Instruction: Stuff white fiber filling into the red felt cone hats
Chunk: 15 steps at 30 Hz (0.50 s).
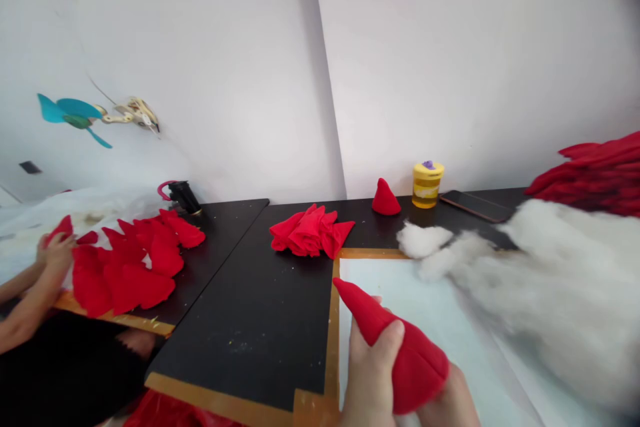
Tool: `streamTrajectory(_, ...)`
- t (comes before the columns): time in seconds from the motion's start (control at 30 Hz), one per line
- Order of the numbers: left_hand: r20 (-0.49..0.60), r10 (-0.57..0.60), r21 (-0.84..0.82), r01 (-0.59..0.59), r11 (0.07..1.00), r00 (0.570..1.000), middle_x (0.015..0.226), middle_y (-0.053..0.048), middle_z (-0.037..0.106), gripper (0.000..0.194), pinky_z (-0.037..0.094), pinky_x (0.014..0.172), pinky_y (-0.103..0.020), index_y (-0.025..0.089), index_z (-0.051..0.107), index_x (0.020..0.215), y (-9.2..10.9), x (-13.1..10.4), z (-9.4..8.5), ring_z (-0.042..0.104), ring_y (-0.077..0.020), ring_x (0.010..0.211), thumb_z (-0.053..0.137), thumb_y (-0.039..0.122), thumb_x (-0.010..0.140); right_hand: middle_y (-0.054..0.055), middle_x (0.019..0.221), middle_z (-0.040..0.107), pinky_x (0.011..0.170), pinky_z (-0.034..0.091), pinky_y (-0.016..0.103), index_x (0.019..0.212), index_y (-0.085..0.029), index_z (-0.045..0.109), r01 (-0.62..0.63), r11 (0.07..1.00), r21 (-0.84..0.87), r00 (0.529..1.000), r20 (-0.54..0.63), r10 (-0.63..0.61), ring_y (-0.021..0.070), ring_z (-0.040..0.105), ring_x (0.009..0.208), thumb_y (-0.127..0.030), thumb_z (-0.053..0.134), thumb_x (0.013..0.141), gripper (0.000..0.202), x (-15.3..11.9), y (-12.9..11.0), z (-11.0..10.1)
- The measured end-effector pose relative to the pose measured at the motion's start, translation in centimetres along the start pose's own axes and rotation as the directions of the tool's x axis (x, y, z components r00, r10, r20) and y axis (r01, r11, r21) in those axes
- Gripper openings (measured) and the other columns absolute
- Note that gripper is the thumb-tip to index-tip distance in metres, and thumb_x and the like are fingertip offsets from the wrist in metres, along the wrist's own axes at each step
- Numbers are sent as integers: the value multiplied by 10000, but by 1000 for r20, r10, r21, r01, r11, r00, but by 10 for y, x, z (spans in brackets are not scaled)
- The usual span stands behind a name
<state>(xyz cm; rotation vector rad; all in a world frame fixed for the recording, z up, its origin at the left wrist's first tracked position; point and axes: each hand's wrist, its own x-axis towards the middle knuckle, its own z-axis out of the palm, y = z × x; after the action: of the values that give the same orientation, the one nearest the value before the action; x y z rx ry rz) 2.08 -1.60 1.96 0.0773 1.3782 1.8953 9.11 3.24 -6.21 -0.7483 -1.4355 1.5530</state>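
Observation:
A plump red fabric cone [400,347] is held over the pale sheet, its narrow tip pointing up and to the left. My left hand [373,370] wraps round its left side, with the thumb pressed on the front of the cloth. At the wide lower end is my right hand [454,400], close against the cone, its fingers hidden behind the fabric. Loose white stuffing [560,300] lies in a big heap to the right of both hands. One small tuft [424,240] sits at the heap's left end.
Red cloth pieces [311,232] lie piled on the black table [240,320]. Along the wall stand another red cone [385,199], a yellow-lidded tub [427,185] and a phone [475,205]. Dark red cloth [595,173] is heaped at right. At left, a co-worker's hands [56,250] hold red cloth.

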Motion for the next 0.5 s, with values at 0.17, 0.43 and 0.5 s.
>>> streamTrajectory(0.17,-67,85,-197,-97,976,994,1140,-112,724,549,556,876,-324,188,575,1265,19,3,0,697,-287,1084,771,338,775,107,1127,741,816,627,336,1165,-212,603,354,853,-384,933,83,-349,275,733,1001,-416,617,903,333,3,-34,-8)
streamTrajectory(0.43,19,151,-138,-147,979,988,1005,-81,721,548,549,839,-339,188,591,1237,26,12,-7,710,-271,960,796,389,770,118,1268,688,894,611,347,1369,-249,551,715,505,-484,694,403,-596,262,693,1109,-159,549,922,456,3,-33,-14)
streamTrajectory(0.5,86,178,-55,-174,983,980,1045,-71,712,626,545,841,-322,224,567,1300,24,8,-9,690,-268,995,822,365,747,87,1220,727,908,607,335,1373,-281,564,741,531,-412,672,447,-591,252,711,1087,-118,532,928,475,6,-31,-13)
